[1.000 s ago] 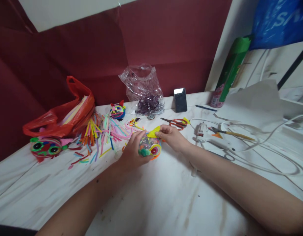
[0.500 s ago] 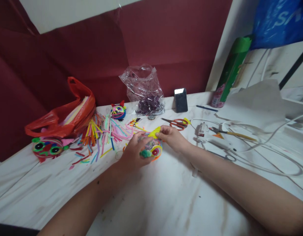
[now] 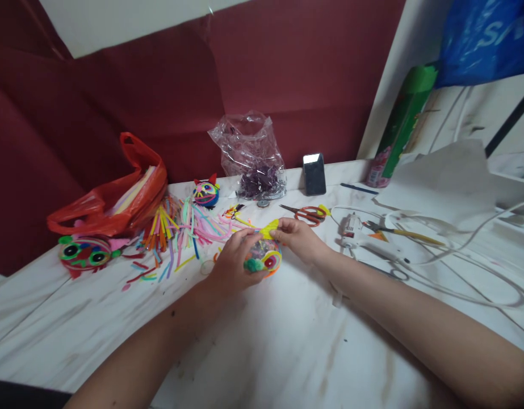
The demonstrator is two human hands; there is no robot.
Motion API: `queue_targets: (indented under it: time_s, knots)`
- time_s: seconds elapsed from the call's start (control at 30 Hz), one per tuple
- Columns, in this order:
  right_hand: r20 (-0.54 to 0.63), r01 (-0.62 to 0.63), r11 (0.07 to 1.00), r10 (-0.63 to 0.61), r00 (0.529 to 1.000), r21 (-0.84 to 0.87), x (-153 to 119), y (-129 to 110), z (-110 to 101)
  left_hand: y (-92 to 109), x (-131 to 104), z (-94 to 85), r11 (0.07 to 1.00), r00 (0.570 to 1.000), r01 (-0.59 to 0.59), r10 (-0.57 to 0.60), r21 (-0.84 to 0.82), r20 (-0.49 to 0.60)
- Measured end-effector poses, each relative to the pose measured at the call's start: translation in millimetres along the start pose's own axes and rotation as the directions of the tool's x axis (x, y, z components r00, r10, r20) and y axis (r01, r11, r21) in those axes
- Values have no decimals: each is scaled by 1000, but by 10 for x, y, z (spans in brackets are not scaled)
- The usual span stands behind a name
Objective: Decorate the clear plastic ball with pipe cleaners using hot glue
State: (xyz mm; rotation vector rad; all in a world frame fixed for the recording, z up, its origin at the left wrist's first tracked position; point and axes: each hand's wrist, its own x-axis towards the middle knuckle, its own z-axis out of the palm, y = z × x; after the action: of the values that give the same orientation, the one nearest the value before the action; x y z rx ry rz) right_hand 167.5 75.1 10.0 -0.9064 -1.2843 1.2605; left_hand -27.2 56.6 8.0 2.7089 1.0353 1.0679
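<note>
A small round craft animal (image 3: 262,262), with a ringed eye and a green nose of fuzzy stems, sits on the marbled table between my hands. My left hand (image 3: 237,260) wraps round its left side and hides that part. At its top, my right hand (image 3: 296,238) pinches a yellow fuzzy ear-shaped piece (image 3: 269,229) between thumb and fingers. The yellow piece touches the top of the ball; whether it is attached I cannot tell.
Left are a red plastic bag (image 3: 117,201), cut fuzzy stems (image 3: 163,227) and a finished striped animal (image 3: 85,254). A blue cat ball (image 3: 205,193), clear bag (image 3: 253,153) and phone (image 3: 314,175) stand behind. Scissors (image 3: 309,215), a glue gun (image 3: 372,244) and pliers (image 3: 406,233) lie right.
Both hands keep their hold on the craft animal and the yellow piece. The whole view has shifted very slightly; little else differs.
</note>
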Motion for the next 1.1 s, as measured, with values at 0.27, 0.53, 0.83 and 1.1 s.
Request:
queue_targets:
  time_s: [0.27, 0.53, 0.83, 1.1]
  knots:
    - [-21, 34, 997, -36, 999, -73, 10, 75, -27, -21, 0, 20, 1000, 999, -25, 25, 8, -22]
    - [-22, 49, 995, -51, 998, -88, 8, 84, -26, -5, 4, 23, 999, 999, -36, 37, 14, -32]
    - [-12, 44, 995, -45, 999, -91, -7, 89, -32, -2, 6, 6, 1000, 999, -28, 28, -1, -37]
    - [-20, 47, 995, -49, 999, -91, -9, 78, -29, -13, -3, 28, 999, 999, -35, 35, -5, -33]
